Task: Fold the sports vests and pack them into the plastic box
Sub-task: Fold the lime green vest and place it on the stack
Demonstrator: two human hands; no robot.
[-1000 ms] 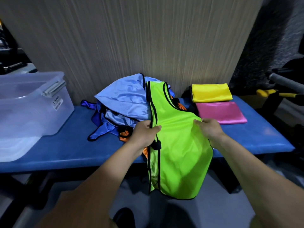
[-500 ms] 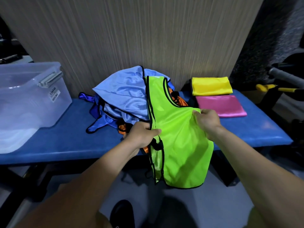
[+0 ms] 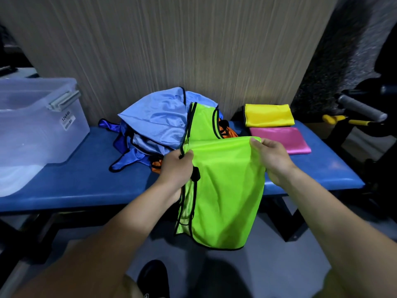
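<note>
A lime green vest with black trim hangs over the front edge of the blue bench. My left hand grips its left edge and my right hand pinches its right edge, both at a raised fold across the middle. The vest's shoulder straps lie on a heap of light blue, dark blue and orange vests behind. A folded yellow vest and a folded pink vest lie at the bench's right end. The clear plastic box stands at the left end.
A wood-grain panel rises right behind the bench. Gym equipment with a grey padded bar and a yellow handle stands to the right. My shoe shows on the grey floor below.
Both hands have lifted the middle of the green vest into a crosswise fold, so its hem hangs higher. The view has tilted slightly.
</note>
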